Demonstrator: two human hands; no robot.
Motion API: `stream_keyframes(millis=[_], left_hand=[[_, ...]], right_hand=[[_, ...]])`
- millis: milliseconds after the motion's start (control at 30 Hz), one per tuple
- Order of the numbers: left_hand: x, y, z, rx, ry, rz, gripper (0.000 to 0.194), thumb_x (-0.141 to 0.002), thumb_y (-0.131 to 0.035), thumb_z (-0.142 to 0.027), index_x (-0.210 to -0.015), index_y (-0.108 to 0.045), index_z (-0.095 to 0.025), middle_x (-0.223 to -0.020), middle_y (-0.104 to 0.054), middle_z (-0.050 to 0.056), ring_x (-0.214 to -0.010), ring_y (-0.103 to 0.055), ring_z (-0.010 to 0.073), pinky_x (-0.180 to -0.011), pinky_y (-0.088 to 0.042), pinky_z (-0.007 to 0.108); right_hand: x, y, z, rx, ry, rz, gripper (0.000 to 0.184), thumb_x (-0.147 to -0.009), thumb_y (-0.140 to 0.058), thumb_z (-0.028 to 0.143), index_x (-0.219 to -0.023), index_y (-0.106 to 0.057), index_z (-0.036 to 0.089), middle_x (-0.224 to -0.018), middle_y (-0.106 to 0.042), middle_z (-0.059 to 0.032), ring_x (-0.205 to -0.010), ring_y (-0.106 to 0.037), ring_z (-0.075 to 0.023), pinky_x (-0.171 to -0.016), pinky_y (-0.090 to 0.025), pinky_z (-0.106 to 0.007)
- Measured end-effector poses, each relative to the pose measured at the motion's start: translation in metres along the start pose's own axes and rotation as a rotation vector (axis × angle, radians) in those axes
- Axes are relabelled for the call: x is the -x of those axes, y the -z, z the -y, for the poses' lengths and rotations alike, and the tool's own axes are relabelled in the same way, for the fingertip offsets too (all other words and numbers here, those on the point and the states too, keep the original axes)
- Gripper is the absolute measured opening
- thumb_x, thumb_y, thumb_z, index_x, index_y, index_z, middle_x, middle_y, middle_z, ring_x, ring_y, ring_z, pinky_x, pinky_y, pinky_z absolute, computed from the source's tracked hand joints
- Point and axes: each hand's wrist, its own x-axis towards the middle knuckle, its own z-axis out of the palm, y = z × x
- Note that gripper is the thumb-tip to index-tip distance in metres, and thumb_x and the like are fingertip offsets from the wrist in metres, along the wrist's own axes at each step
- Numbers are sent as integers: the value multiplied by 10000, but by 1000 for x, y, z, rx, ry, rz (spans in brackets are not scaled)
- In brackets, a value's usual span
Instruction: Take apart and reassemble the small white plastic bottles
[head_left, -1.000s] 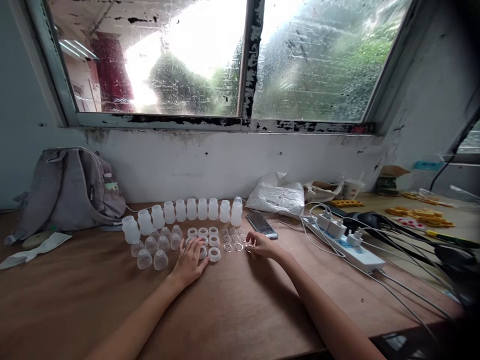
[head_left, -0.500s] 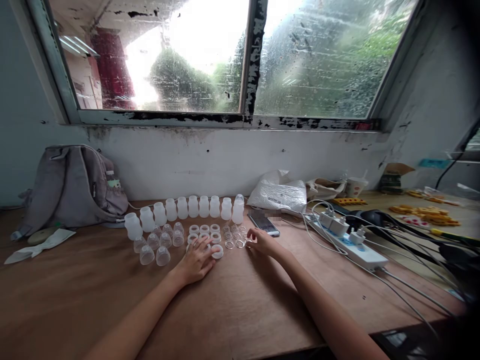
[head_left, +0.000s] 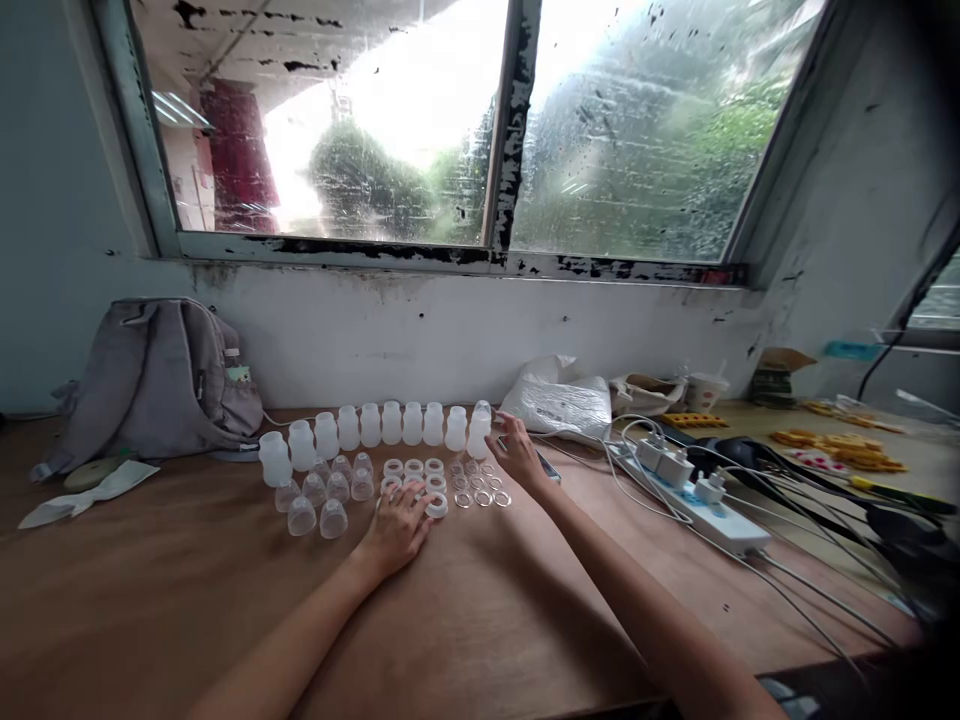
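Note:
My left hand (head_left: 397,527) lies with its fingers spread over the white collar rings (head_left: 413,468), covering some of them. My right hand (head_left: 519,455) is raised beside the capped baby bottle (head_left: 478,436), fingers apart and nothing seen in them; whether a fingertip touches the bottle I cannot tell. Below that hand are several thin clear rings (head_left: 463,500) in rows, and a phone (head_left: 549,466) is partly hidden behind it. Several uncapped frosted bottles (head_left: 370,425) stand in a curved row at the back. Clear dome caps (head_left: 334,518) sit in a group left of my left hand.
A grey backpack (head_left: 165,380) leans on the wall at left, with a white strip (head_left: 88,495) before it. A silvery plastic bag (head_left: 559,400) lies behind the phone. At right a white power strip (head_left: 709,510) carries plugs and loose cables. Yellow pieces (head_left: 840,450) lie beyond.
My right hand has left the thin clear rings and moved up and back to the capped bottle, now covering most of the phone. My left hand has shifted slightly right over the collar rings.

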Motion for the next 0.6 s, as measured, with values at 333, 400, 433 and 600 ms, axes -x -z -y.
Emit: stream_keyframes(millis=[333, 400, 433, 600], left_hand=[[2, 3, 2, 86, 11, -106, 302, -797, -413, -196, -1093, -472, -203, -1164, -479, 81, -1081, -437, 212, -909, -369, 390], [2, 4, 0, 99, 15, -151, 332, -796, -407, -187, -1125, -444, -203, -1185, -465, 87, -1097, -427, 214, -909, -369, 390], [2, 4, -2, 102, 20, -181, 351, -794, -407, -188, -1144, -426, -200, -1193, -459, 92, -1108, -419, 219, -912, -365, 396], [3, 8, -4, 140, 66, -317, 426, -798, -424, -252, -1204, -326, -165, -1228, -419, 135, -1142, -389, 246, -907, -356, 425]], right_hand=[[-46, -28, 13, 132, -224, 42, 462, -765, -459, 313, -1195, -359, 181, -946, -512, -116, -891, -504, -258, -747, -377, -386], [-37, -19, 23, 107, -119, -121, 485, -765, -468, 334, -1206, -341, 176, -977, -498, -120, -932, -481, -264, -775, -367, -398], [-31, -14, 29, 56, -45, -183, 518, -761, -482, 351, -1220, -319, 175, -1005, -487, -122, -950, -471, -258, -789, -368, -390], [11, 3, 76, -251, 167, -99, 394, -721, -558, 392, -1034, -450, 178, -964, -515, -91, -864, -504, -210, -745, -414, -328]])
